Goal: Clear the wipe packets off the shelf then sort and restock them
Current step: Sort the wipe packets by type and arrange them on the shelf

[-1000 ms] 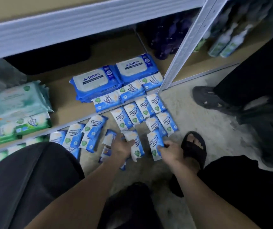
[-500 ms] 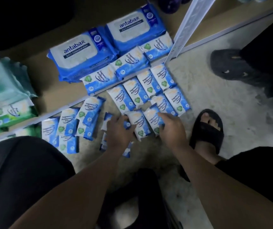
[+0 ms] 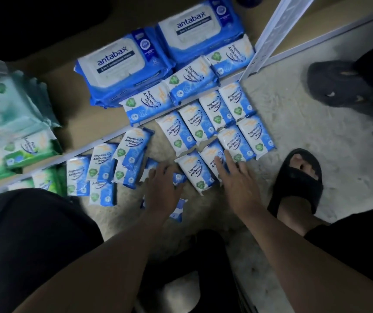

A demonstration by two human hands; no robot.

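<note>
On the concrete floor (image 3: 294, 123), blue wipe packets (image 3: 206, 119) lie in rows; the right hand (image 3: 239, 184) touches one with straight fingers (image 3: 220, 162), the left hand (image 3: 163, 190) covers loose packets (image 3: 178, 178), grip unclear.

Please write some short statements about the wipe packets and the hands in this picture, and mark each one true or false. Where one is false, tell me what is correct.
1. Two large antabax packs lie on the shelf. True.
2. The small blue packets on the floor stand on edge. False: they lie flat, labels up.
3. The right hand lies with straight fingers on small blue packets. True.
4. The green packs are to the right of the antabax packs. False: they are to the left.
5. The foot beside the right hand is bare. False: it wears a black sandal.
</note>
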